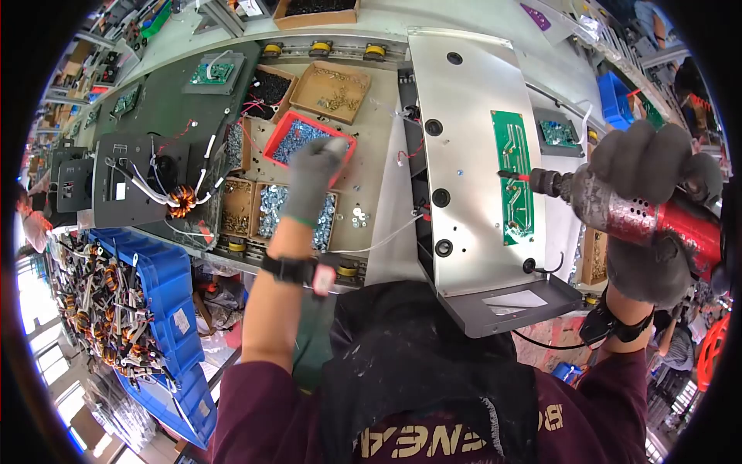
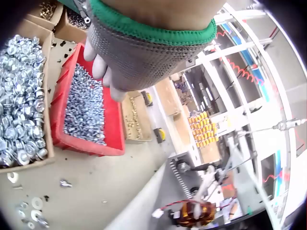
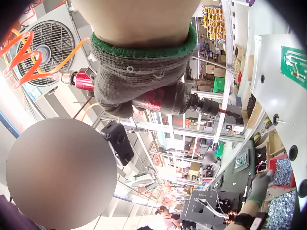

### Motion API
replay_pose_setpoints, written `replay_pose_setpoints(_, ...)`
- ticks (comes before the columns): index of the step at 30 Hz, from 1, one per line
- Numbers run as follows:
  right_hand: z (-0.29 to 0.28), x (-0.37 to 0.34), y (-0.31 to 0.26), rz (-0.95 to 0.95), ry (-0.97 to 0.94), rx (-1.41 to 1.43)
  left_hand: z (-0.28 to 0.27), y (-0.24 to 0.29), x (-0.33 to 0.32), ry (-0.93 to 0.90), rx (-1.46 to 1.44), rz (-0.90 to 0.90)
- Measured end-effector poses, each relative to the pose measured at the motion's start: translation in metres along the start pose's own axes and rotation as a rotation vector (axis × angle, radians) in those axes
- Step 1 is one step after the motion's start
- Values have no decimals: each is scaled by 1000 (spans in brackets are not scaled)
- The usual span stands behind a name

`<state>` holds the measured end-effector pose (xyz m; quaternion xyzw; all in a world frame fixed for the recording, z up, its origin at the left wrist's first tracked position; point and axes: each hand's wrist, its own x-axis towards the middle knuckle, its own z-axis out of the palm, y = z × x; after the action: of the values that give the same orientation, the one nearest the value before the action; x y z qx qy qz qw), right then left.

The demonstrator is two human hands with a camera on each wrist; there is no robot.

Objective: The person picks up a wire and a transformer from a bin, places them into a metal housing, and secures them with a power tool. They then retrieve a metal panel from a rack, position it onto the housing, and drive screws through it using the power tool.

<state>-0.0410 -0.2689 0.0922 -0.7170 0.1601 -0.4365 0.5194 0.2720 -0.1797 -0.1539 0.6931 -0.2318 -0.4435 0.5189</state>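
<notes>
My left hand (image 1: 315, 174), in a grey glove, is over a red bin (image 2: 88, 149) of small silver screws (image 2: 85, 108). In the left wrist view its fingertips reach past the bin's rim; the palm side is hidden, so I cannot tell whether it holds any screws. My right hand (image 1: 645, 166), also gloved, grips a red air screwdriver (image 1: 688, 230) with its fingers wrapped round the body. The dark bit (image 1: 514, 176) points left and overlaps a green circuit board (image 1: 506, 143) in the head view. That board lies on a long silver metal panel (image 1: 479, 85).
Cardboard boxes of larger bolts (image 2: 21, 96) and brass-coloured parts (image 1: 332, 93) surround the red bin. Loose washers (image 1: 359, 216) lie on the bench. At left stands a black panel with a copper coil (image 1: 182, 201). An orange coiled hose (image 3: 36, 60) runs to the screwdriver.
</notes>
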Motion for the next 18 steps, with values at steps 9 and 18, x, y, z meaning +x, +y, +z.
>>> replay_pose_setpoints(9, 16, 11, -17, -97, -243, 214, 109, 89, -124, -709, -866, -284)
replay_pose_setpoints(18, 22, -7, -28, -94, -185, 236, 101, 99, -141, -821, -652, -66)
